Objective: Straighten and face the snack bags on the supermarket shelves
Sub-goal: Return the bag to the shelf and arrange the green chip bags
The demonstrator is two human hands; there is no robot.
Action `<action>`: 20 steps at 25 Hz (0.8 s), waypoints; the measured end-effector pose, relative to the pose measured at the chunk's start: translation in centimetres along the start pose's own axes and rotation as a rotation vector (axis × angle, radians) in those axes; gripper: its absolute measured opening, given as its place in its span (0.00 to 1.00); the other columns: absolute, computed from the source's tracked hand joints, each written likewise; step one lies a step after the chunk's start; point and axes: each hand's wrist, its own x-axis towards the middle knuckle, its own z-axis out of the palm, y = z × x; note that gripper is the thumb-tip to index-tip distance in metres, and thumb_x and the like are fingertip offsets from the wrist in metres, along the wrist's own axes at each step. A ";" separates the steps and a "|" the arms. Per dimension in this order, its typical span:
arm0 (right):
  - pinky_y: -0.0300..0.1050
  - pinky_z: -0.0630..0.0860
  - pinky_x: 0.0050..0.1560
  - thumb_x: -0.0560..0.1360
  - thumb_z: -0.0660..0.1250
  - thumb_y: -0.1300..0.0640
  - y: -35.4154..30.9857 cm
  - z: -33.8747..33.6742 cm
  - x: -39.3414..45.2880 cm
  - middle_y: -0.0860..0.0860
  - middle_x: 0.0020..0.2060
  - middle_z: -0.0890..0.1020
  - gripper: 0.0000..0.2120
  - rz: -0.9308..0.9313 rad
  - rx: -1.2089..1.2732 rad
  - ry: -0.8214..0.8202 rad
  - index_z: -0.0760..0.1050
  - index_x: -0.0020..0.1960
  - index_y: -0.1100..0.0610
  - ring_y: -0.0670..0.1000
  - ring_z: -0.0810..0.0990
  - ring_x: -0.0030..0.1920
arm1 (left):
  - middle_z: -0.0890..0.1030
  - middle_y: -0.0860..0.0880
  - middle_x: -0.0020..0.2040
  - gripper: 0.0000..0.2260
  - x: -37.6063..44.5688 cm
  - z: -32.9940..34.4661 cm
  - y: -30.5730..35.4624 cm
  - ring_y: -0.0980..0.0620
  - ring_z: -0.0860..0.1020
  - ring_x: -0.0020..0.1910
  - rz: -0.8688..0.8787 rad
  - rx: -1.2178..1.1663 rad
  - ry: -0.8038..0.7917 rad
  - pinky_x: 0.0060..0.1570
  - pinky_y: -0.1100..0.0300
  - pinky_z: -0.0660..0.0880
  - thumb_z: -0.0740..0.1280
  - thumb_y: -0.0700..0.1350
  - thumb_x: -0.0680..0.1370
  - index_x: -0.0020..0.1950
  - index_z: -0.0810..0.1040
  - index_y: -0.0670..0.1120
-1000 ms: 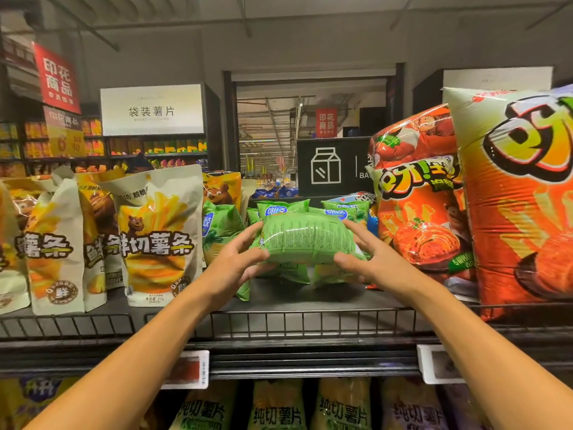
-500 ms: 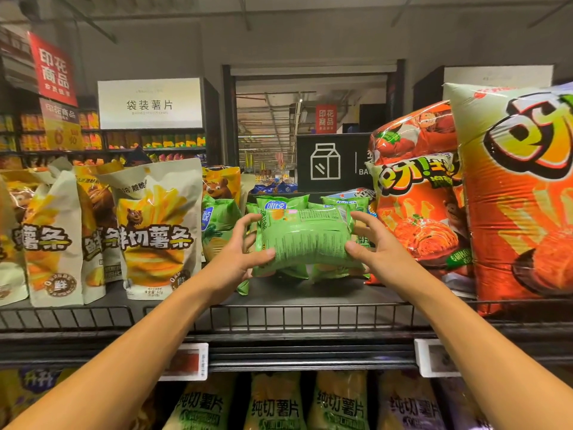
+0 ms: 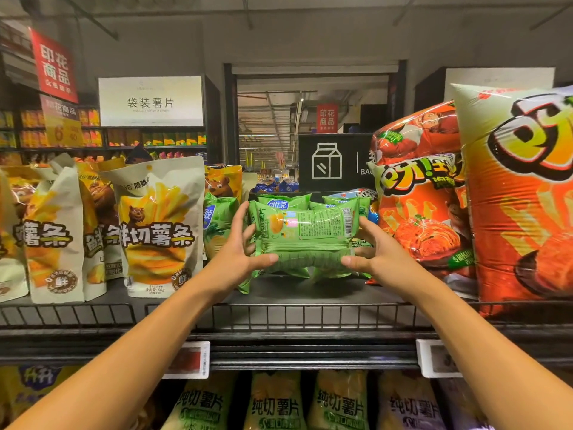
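Fingers first: the left hand [image 3: 237, 259] has its thumb hooked under the lower left corner and its fingers spread up the left edge of a puffy green plastic snack bag [image 3: 305, 235], and the right hand [image 3: 376, 254] mirrors it on the right edge, thumb low, fingers wrapped round the side. Both hands are clamped on that bag, holding it between them, turned sideways with its printed back panel and barcode facing out. It sits just above the dark shelf deck [image 3: 310, 290], off the surface, and right in front of a row of matching green snack bags [image 3: 283, 203] standing behind it. Left of the held bag, another green bag leans, and beyond that stand the white and yellow fries pouches [image 3: 159, 225] with a bear on the front. Right of the held bag, big glossy orange crisp bags [image 3: 421, 218] tower upright. Below the held bag runs the black wire shelf fence [image 3: 279, 316], and under that, white price tags [image 3: 434, 358] and a lower row of green crisp bags [image 3: 276, 401].
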 end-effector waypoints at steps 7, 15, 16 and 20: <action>0.39 0.78 0.53 0.69 0.79 0.59 -0.2 -0.1 -0.2 0.43 0.62 0.79 0.33 0.022 0.027 -0.002 0.66 0.65 0.38 0.43 0.81 0.58 | 0.54 0.46 0.81 0.49 0.0 0.0 0.0 0.42 0.60 0.76 0.012 0.027 0.021 0.64 0.54 0.64 0.74 0.31 0.71 0.78 0.48 0.62; 0.43 0.80 0.56 0.79 0.69 0.51 0.0 0.0 0.1 0.39 0.60 0.81 0.21 0.046 0.001 0.024 0.64 0.68 0.42 0.40 0.82 0.57 | 0.76 0.53 0.67 0.35 -0.6 0.4 0.8 0.56 0.75 0.66 0.059 0.052 0.056 0.64 0.60 0.73 0.77 0.45 0.66 0.71 0.70 0.51; 0.43 0.80 0.53 0.80 0.67 0.52 0.0 0.0 0.1 0.40 0.62 0.78 0.21 0.058 -0.004 0.034 0.64 0.69 0.42 0.38 0.82 0.55 | 0.80 0.57 0.61 0.30 -0.7 0.5 0.9 0.61 0.78 0.61 0.071 0.044 0.058 0.57 0.65 0.76 0.77 0.45 0.65 0.66 0.73 0.54; 0.44 0.79 0.51 0.84 0.60 0.54 0.3 0.2 0.4 0.48 0.65 0.75 0.20 0.131 0.058 0.012 0.63 0.72 0.40 0.45 0.80 0.59 | 0.82 0.66 0.52 0.24 -1.1 0.3 1.0 0.67 0.81 0.51 0.109 0.023 -0.021 0.44 0.71 0.77 0.79 0.44 0.65 0.56 0.79 0.63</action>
